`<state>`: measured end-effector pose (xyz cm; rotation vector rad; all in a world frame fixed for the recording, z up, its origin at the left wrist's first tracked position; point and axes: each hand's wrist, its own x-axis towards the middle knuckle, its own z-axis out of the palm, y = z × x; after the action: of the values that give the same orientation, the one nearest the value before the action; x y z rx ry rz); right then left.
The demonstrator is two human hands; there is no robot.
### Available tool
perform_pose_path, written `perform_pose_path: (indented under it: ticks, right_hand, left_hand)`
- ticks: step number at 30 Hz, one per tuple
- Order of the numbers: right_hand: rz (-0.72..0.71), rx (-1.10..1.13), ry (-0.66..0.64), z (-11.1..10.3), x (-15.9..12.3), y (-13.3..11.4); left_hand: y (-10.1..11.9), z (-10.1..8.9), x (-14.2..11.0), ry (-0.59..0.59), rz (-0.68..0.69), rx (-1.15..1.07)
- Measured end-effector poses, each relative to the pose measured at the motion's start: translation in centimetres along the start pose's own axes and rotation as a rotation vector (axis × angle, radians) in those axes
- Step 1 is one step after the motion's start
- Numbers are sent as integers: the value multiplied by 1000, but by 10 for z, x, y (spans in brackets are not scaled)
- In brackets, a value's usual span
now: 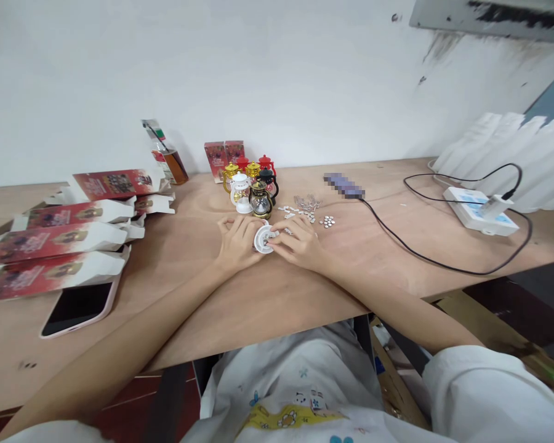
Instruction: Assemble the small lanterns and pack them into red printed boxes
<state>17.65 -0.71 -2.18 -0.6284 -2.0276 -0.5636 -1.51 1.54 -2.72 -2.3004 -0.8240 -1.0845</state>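
Note:
My left hand point(237, 241) and my right hand point(297, 242) meet over the middle of the wooden table point(268, 295). Together they pinch a small round white lantern part point(263, 239), fingers curled around it. Just behind my hands stands a cluster of small toy lanterns point(252, 184) in gold, white, red and black. To the right of the hands lie several small button cells point(327, 221) and small white and metal bits point(300, 209).
Flat red-and-white cartons point(60, 237) are stacked at the left, with a phone point(78, 306) face up in front of them. A bottle point(168, 157) and red boxes point(224, 157) stand by the wall. A black cable point(425, 252) runs to a white power strip point(480, 209) at right.

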Motion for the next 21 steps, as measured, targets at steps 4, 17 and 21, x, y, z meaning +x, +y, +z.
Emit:
perform_pose_path:
  ticks: [4,17,21]
  right_hand:
    - [8,17,-19,-3,2,-1]
    - [768,-465,-840,-33,-2,63]
    - [766,-402,-1008,-35,1,65]
  left_hand:
    - [0,-1,0,-15,-4,5]
    - [-2,0,-1,-63,-44,-20]
    - [-2,0,-1,-48,-30,-12]
